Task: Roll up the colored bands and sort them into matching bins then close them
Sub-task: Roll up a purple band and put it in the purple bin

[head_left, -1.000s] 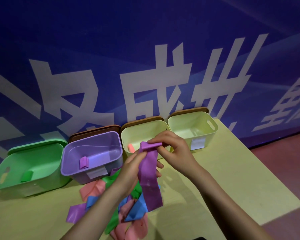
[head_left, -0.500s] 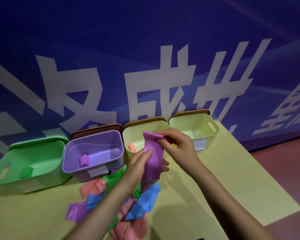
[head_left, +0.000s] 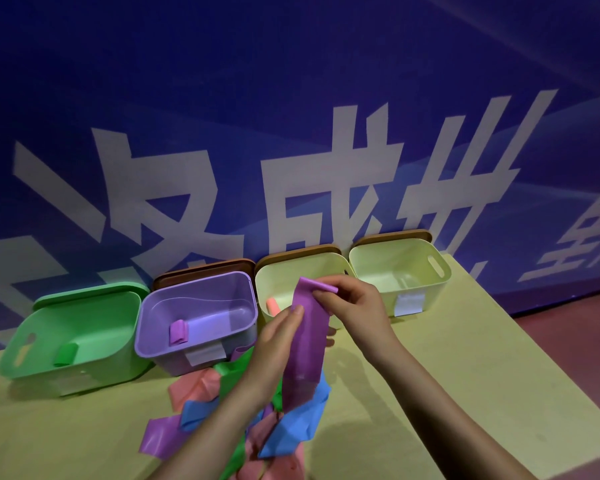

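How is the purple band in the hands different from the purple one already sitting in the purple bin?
The purple band in the hands is mostly unrolled, a long strip hanging down; the purple band in the purple bin is a compact roll. The first is held in the air, its top end pinched by the right hand and its strip held by the left hand; the second lies untouched on the floor of the purple bin. Both share the same purple colour.

We have rolled more of the purple band [head_left: 305, 344], so its hanging tail is shorter, lifted off the pile [head_left: 243, 420].
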A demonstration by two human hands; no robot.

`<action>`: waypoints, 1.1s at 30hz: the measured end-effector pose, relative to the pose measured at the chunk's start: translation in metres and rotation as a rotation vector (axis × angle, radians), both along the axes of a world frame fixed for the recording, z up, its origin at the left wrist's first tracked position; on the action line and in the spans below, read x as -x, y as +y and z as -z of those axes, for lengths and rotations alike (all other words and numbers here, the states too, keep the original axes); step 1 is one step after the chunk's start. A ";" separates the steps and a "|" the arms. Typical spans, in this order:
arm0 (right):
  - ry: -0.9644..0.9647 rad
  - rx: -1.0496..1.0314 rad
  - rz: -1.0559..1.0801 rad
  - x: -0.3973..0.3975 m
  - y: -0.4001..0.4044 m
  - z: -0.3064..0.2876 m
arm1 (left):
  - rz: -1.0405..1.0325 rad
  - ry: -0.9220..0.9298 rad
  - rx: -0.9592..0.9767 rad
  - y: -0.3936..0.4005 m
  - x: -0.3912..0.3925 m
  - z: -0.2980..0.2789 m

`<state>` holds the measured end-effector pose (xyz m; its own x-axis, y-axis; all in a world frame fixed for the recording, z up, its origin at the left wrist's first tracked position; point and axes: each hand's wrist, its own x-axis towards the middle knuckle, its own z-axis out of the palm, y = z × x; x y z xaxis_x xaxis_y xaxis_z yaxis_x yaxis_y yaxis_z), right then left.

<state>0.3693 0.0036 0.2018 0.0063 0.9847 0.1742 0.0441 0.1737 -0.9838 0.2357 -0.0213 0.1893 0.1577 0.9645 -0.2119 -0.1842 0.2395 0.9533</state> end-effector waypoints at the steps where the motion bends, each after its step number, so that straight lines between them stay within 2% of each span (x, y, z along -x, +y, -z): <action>1: -0.004 -0.011 -0.005 0.000 0.000 0.000 | -0.017 0.022 -0.024 0.001 0.000 0.000; 6: 0.025 -0.032 -0.033 -0.002 -0.001 -0.004 | -0.050 0.167 -0.122 0.009 0.000 -0.001; 8: 0.023 -0.046 -0.036 -0.003 0.000 -0.004 | -0.063 0.165 -0.141 0.011 -0.001 -0.002; 15: -0.220 -0.348 0.012 -0.013 -0.001 -0.001 | -0.121 -0.140 -0.004 0.016 0.000 -0.009; 20: -0.331 -0.442 0.018 -0.019 0.001 0.000 | -0.079 -0.185 -0.007 0.016 0.003 -0.011; 24: -0.358 -0.486 0.036 -0.018 0.003 0.000 | -0.049 -0.076 -0.018 0.015 0.001 -0.010; 29: -0.356 -0.444 0.016 -0.012 -0.002 0.004 | -0.119 0.089 -0.063 0.015 -0.005 -0.003; 33: -0.335 -0.410 0.027 -0.011 -0.003 0.007 | -0.144 0.103 -0.066 0.015 -0.006 -0.003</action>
<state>0.3798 0.0009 0.1947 -0.0918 0.8358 0.5414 0.3544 0.5355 -0.7666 0.2419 -0.0066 0.1920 -0.0026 0.9879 -0.1549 -0.1128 0.1537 0.9817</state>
